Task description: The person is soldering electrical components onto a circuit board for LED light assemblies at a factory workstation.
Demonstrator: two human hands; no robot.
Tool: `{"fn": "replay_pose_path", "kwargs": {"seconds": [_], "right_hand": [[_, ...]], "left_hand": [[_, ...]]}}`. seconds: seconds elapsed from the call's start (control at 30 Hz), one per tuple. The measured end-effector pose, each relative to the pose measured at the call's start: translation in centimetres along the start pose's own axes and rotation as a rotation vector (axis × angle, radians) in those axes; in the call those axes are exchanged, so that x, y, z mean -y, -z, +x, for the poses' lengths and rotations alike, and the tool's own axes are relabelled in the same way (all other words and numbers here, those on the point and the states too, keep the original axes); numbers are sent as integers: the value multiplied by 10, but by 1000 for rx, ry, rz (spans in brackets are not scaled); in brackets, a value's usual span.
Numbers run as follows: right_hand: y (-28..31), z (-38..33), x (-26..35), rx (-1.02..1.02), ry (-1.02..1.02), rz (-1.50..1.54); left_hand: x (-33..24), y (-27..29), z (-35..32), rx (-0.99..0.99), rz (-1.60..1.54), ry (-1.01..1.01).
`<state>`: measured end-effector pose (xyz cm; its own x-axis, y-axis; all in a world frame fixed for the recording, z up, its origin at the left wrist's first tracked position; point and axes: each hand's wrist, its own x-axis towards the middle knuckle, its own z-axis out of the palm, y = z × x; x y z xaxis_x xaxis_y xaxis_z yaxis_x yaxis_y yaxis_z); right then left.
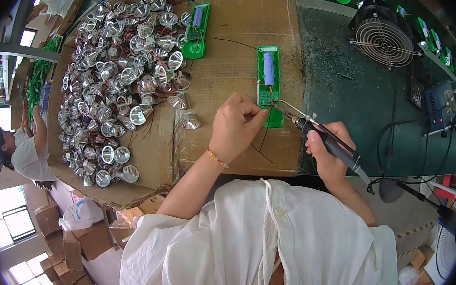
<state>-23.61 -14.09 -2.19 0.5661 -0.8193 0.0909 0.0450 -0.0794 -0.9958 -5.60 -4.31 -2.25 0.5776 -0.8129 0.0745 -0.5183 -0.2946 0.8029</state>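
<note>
1. Gripping the soldering iron (346,158) like a pen in the head view, the right hand (331,151) closes around its handle; a curved metal guide (296,109) reaches past the tip.
2. The left hand (235,121) has thumb and forefinger pinched together over the circuit board (266,98); I cannot tell what sits between them, though a thin black wire (263,139) trails just below.
3. That board lies in a green housing (278,73) with a blue-violet battery cell (268,64), beside the right edge of the cardboard sheet (232,29) covering part of the bench (325,80).
4. For a clean joint, I would steady the left fingertips away from the hot tip, heat pad and wire together, and hold the wire motionless while the solder sets.
5. The tip should probably stay clear of the cell and plastic walls.
6. Toward the bench's far right corner stands a fan (386,42), likely useful for fumes.
</note>
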Motion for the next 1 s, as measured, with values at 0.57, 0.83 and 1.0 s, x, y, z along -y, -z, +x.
{"fn": "replay_pose_path", "kwargs": {"seconds": [0.57,0.83,1.0], "right_hand": [[5,-2,5,-93,-51,114],[10,-2,5,-132,-40,134],[11,0,6,-100,-43,123]], "left_hand": [[-2,5,7,65,-44,105],[-21,29,-8,-19,80,-181],[-28,37,-28,245,398,-611]]}}
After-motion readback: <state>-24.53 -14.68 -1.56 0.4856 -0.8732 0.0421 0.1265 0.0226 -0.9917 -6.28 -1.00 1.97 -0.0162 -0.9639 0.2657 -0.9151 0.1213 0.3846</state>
